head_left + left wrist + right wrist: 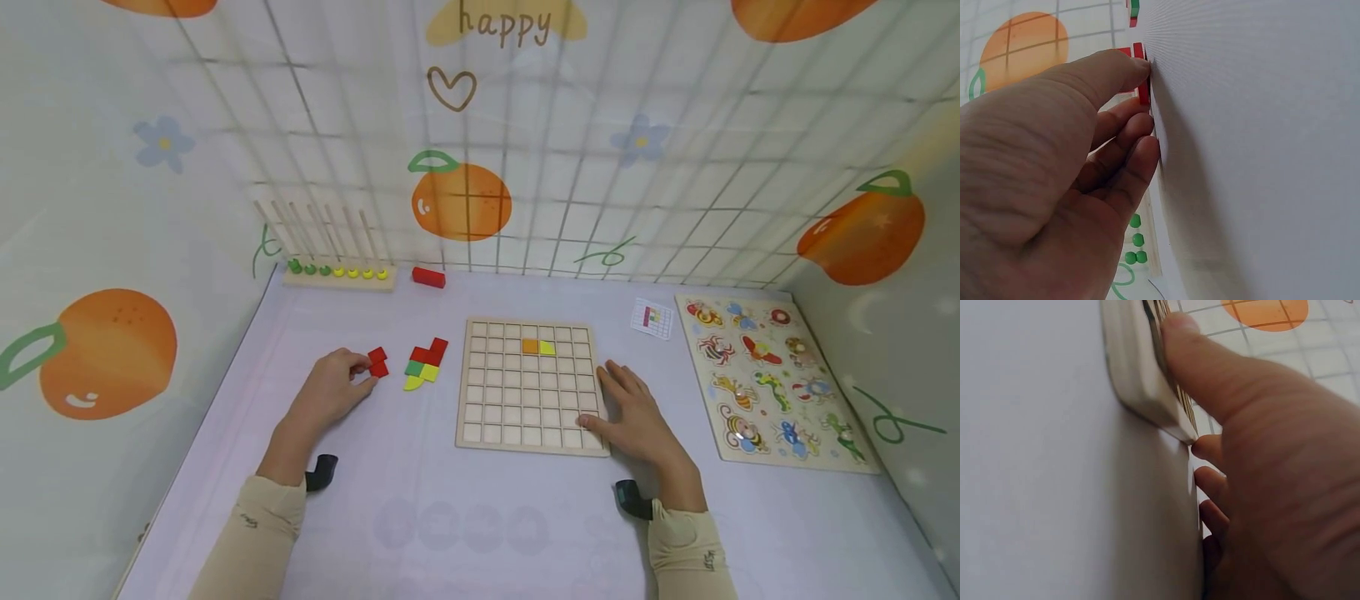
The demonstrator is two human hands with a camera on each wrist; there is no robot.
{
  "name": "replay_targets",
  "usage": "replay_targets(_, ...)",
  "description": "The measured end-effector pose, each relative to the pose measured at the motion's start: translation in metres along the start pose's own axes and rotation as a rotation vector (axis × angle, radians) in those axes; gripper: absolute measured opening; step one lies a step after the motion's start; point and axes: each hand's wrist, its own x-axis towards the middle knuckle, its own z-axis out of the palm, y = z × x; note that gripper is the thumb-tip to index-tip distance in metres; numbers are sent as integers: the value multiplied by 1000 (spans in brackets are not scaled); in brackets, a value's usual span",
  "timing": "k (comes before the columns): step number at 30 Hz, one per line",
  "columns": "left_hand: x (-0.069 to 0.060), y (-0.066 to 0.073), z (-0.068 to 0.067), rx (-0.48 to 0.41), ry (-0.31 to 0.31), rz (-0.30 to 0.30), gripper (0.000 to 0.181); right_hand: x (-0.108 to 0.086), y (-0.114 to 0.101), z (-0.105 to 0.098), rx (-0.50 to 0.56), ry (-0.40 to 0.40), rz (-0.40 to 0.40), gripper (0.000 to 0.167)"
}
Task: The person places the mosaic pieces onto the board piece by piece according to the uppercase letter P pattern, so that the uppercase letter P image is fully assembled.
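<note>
On the left of the table my left hand (330, 383) pinches a small red tile (379, 368) between thumb and forefinger. A second red tile (377, 355) lies against it on the far side. In the left wrist view the thumb (1129, 69) presses the red tile's edge (1142, 87) low over the cloth. My right hand (633, 417) rests at the right edge of a wooden grid board (531, 451), thumb on the frame, other fingers stretched along its side. One orange tile (531, 346) and one yellow tile (547, 348) sit side by side in the grid.
Between left hand and board lie red tiles (430, 355), a green tile (414, 367) and yellow tiles (430, 372). Behind stand a peg rack (337, 284) with beads and a red block (428, 277). A pattern card (652, 318) and an insect puzzle board (817, 462) lie right.
</note>
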Motion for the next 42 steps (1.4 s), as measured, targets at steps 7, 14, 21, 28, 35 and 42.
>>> replay_targets(7, -5, 2, -4, -9, 5, -30, 35, 0, 1, 1, 11, -2, -2, 89)
replay_targets(14, -6, 9, -10, -9, 73, 11, 36, 2, 4, 2, 12, -2, -6, 86)
replay_targets(21, 3, 28, -15, 14, 69, 41, 34, 1, 4, 2, 17, 1, -13, 86)
replay_targets(28, 15, 42, -17, 5, 31, 68, 36, 1, 4, 1, 33, -2, -8, 86)
replay_targets(35, 30, 65, -15, -3, -26, 124, 33, 1, 2, 0, 39, 2, -15, 85)
replay_targets(42, 43, 91, -5, -8, -74, 164, 31, 0, 2, 0, 29, 10, -22, 85)
